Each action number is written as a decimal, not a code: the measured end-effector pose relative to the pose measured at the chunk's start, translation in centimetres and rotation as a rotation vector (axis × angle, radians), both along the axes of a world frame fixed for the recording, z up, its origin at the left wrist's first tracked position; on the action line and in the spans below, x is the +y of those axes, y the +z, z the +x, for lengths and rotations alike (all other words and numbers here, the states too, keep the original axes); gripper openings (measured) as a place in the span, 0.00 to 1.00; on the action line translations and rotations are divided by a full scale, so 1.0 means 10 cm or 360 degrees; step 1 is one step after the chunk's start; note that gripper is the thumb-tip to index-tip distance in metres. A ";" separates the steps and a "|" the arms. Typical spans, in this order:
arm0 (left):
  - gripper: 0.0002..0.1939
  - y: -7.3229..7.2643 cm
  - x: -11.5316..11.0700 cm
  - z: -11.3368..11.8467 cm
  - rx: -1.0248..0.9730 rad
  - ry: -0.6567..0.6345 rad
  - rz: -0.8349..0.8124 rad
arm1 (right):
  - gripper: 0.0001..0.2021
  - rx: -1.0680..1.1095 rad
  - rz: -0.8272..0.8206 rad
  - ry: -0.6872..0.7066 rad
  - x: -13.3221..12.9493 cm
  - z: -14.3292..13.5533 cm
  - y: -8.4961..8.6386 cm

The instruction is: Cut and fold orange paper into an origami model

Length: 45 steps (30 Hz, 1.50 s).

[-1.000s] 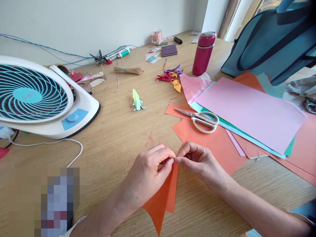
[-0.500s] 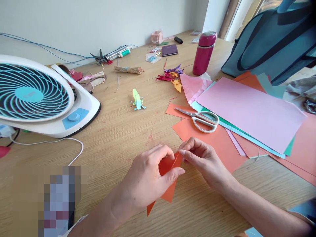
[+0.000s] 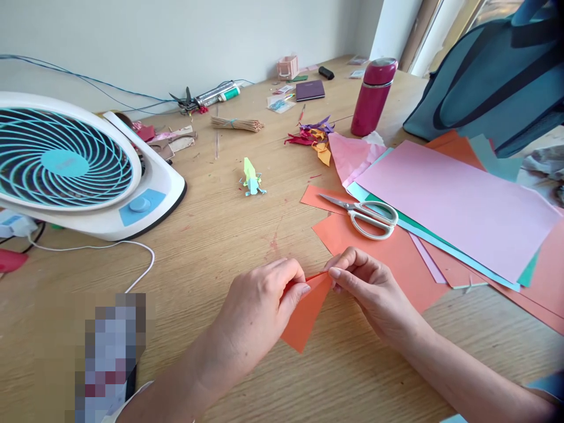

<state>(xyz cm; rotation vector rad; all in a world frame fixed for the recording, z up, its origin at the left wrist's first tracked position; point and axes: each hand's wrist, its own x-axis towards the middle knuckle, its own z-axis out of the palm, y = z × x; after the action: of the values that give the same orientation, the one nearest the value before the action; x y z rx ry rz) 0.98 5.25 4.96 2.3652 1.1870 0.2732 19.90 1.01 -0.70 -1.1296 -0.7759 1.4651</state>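
Observation:
Between my two hands is a folded piece of orange paper [image 3: 306,320], held just above the wooden table. My left hand [image 3: 264,302] pinches its upper left edge between thumb and fingers. With thumb and fingertips, my right hand [image 3: 363,285] grips the paper's upper right corner. A triangular flap hangs down below the fingers; part of the paper is hidden behind my left hand. Beyond my hands stands a small yellow-green and light blue folded paper figure [image 3: 251,177]. Scissors with white handles [image 3: 374,219] lie on orange sheets [image 3: 392,264] past my right hand.
A white fan [image 3: 154,200] stands at the left, its cable [image 3: 148,258] running across the table. Pink paper [image 3: 453,200] tops a stack at the right. Behind are a magenta flask [image 3: 372,103], a blue bag [image 3: 480,82], folded paper pieces [image 3: 319,140] and a stick bundle [image 3: 238,124].
My left thumb has closed down onto the paper's upper edge. The flaps that stood apart now lie together, and the whole view has shifted slightly.

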 end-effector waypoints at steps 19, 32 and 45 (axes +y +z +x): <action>0.12 0.02 -0.07 0.05 -0.0113 -0.0006 0.0369 | 0.11 0.0129 0.0107 0.0001 -0.03 0.00 0.01; 0.08 0.05 -0.02 0.02 -0.0192 -0.0059 0.0146 | 0.09 0.0140 0.0195 0.0009 -0.03 0.00 -0.01; 0.07 -0.01 0.07 0.03 -0.0032 -0.0006 -0.0057 | 0.11 0.0032 0.0179 -0.0026 0.00 -0.04 -0.03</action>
<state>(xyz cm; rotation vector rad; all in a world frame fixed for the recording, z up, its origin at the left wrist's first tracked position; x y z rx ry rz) 1.28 5.99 4.84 2.3285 1.1686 0.2717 19.51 0.97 -1.05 -1.0325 -0.8235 1.3996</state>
